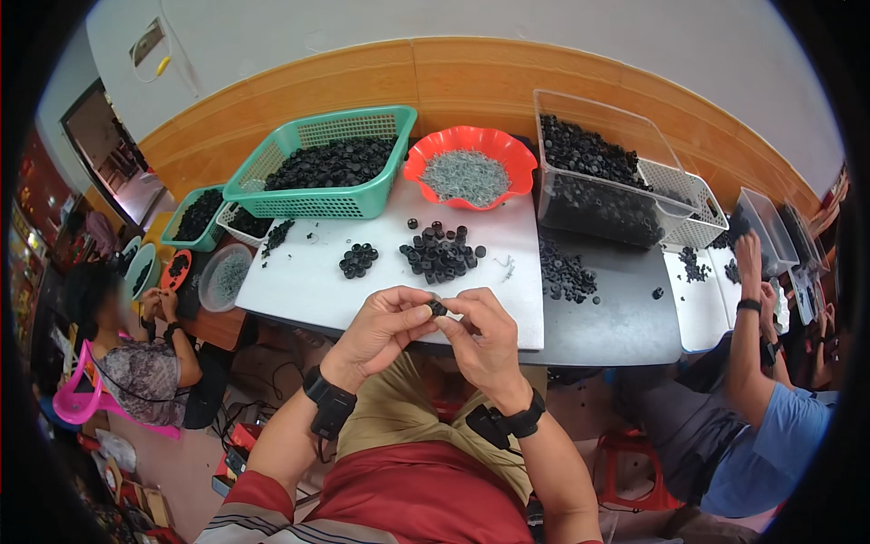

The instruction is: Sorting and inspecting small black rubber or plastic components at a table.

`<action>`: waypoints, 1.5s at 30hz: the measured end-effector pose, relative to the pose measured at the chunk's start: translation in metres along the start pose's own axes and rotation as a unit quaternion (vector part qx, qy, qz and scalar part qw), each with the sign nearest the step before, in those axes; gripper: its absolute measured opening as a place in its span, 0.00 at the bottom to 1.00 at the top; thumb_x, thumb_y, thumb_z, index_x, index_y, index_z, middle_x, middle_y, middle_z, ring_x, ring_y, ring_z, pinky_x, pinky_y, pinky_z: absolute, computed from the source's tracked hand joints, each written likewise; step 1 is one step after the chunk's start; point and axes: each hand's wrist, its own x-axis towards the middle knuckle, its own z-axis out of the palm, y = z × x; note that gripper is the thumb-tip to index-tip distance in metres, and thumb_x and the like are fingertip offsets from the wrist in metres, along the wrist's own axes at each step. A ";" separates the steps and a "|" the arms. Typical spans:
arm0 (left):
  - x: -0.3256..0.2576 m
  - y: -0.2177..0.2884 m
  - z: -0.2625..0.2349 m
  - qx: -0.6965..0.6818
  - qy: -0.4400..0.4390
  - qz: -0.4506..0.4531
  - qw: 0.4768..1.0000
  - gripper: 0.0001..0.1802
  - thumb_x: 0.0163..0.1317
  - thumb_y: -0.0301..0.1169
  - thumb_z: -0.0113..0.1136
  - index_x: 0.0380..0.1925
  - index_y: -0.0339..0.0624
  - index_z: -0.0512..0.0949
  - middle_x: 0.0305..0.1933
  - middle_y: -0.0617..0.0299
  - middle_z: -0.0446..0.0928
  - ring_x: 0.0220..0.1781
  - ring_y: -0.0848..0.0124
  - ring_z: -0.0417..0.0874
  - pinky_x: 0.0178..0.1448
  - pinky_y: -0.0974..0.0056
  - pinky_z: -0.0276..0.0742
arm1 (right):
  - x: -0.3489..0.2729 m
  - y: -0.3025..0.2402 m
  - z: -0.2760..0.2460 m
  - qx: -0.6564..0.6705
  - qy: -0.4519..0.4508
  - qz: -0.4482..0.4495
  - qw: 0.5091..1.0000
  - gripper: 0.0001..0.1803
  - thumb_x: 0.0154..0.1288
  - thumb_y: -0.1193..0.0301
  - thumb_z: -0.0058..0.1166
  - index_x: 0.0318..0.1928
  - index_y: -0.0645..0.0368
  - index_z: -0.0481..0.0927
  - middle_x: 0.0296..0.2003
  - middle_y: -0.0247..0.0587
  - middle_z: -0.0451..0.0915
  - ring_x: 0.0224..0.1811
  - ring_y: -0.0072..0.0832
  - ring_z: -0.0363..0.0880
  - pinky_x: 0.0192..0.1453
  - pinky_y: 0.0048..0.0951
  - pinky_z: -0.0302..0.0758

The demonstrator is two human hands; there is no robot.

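Both hands meet near the front edge of the white board (pixel 299 281). A small black ring (pixel 438 308) sits right between them. The left hand (pixel 385 328) pinches the ring from nine o'clock with its thumb and fingertips. The right hand (pixel 485 335) pinches it from three o'clock, fingers curled in close. So both hands are closed tight on the same little ring. It looks like hard, dark plastic, round and short.

At twelve o'clock from the hands lies a pile of rings (pixel 441 252), all black and round. A smaller bunch (pixel 359 260) lies at eleven o'clock. Farther up at twelve o'clock is a shiny red bowl (pixel 507 150) with a wavy rim, full of thin grey pins. At eleven o'clock, farther back, stands a green basket (pixel 317 201) with holes in its walls, heaped with black parts. At one o'clock stands a clear box (pixel 603 122), also full of black parts. More loose black bits (pixel 566 275) lie on the grey table (pixel 625 322) at two o'clock.
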 end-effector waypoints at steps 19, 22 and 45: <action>-0.001 -0.003 0.005 0.011 0.021 0.007 1.000 0.09 0.68 0.19 0.65 0.47 0.33 0.84 0.50 0.52 0.85 0.50 0.67 0.88 0.60 0.62 0.88 | -0.003 0.005 0.002 -0.009 0.026 -0.042 0.999 0.14 0.63 0.80 0.67 0.51 0.62 0.86 0.37 0.43 0.80 0.31 0.30 0.79 0.34 0.26 0.75; -0.001 -0.004 0.004 0.015 0.029 0.010 0.999 0.09 0.68 0.20 0.65 0.47 0.33 0.84 0.50 0.53 0.85 0.50 0.68 0.88 0.60 0.63 0.88 | -0.004 0.005 0.002 -0.018 0.027 -0.048 0.998 0.14 0.64 0.80 0.67 0.50 0.62 0.86 0.37 0.43 0.81 0.32 0.31 0.81 0.34 0.28 0.77; -0.004 -0.008 0.013 0.105 0.021 0.027 0.994 0.10 0.68 0.20 0.66 0.48 0.28 0.84 0.51 0.50 0.85 0.49 0.69 0.87 0.58 0.65 0.86 | -0.011 0.011 -0.003 -0.023 0.025 -0.070 0.997 0.11 0.64 0.82 0.67 0.47 0.65 0.86 0.38 0.44 0.82 0.31 0.27 0.81 0.33 0.25 0.76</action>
